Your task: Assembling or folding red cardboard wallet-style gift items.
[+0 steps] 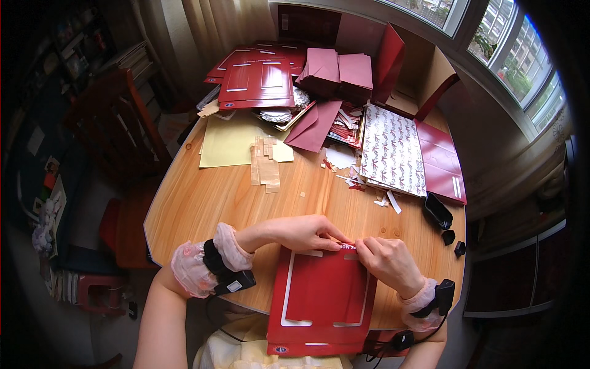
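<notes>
nearest, a glossy red flat cardboard sheet with white bracket-shaped marks (319,289) lies below the fingers of both hands, its far edge right at the fingertips, its near end reaching past the edge of the pale wooden bench (209,209) over the lap. a small round emblem (281,350) sits in its near left corner, well apart from the fingers, too small to read. white printed lettering (348,246) shows at the far edge between the two hands' fingertips, partly covered by them.

the left hand (301,234) reaches in from the left, fingertips touching that edge; the right hand (388,261) has its fingers curled together at the edge's right end. whether either is clamped on the sheet i cannot tell.

right of the right fingers and beyond lies a shiny black oblong case (438,212). straight ahead of the fingers are white and red paper scraps (341,157); ahead and left, tan paper strips (265,166); ahead and right, a white sheet with a repeated leafy print (393,147).

farthest ahead stand a pile of glossy red sheets (255,86), dark pink paper stacks (355,71) and an open red cardboard box (389,67).
</notes>
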Available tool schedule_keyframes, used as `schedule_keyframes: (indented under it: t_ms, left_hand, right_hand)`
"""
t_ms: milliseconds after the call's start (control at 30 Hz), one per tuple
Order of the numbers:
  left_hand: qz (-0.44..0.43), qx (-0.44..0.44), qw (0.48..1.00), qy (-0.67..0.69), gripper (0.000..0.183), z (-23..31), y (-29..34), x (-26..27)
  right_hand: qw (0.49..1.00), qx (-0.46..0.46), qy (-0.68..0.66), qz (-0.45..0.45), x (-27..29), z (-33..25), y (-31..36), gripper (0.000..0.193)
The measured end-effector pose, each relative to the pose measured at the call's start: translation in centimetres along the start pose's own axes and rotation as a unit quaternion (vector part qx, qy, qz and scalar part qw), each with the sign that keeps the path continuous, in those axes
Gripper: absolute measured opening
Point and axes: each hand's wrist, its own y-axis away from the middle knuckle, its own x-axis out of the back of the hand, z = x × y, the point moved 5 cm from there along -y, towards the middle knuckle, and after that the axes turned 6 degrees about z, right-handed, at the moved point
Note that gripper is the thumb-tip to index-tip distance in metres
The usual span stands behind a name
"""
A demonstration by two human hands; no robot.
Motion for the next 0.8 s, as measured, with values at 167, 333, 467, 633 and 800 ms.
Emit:
schedule_keyframes:
  t_ms: [167,333,467,633,800]
  left_hand:
    - [-0.001,0.017,1.0,0.001,0.039,-0.2,0.0,0.5]
    - [-0.001,-0.001,1.0,0.016,0.04,-0.1,0.3,0.7]
    - [0.0,0.016,0.999,0.038,0.04,-0.5,0.2,0.6]
    - [-0.006,0.013,0.999,0.048,0.039,-0.3,0.2,0.6]
    - [-0.03,0.018,0.998,0.058,0.038,0.3,0.4,0.6]
  right_hand:
    - [0.998,-0.001,0.061,0.036,-0.5,-0.3,-0.2,0.014]
    - [1.0,-0.021,0.014,0.013,-0.4,0.2,-0.6,0.013]
    - [0.999,-0.032,-0.006,0.038,-0.2,0.8,-0.6,0.016]
    - [0.984,-0.084,-0.142,0.063,0.1,2.0,-0.4,0.026]
    - [0.953,-0.129,-0.268,0.051,-0.1,2.9,-0.1,0.022]
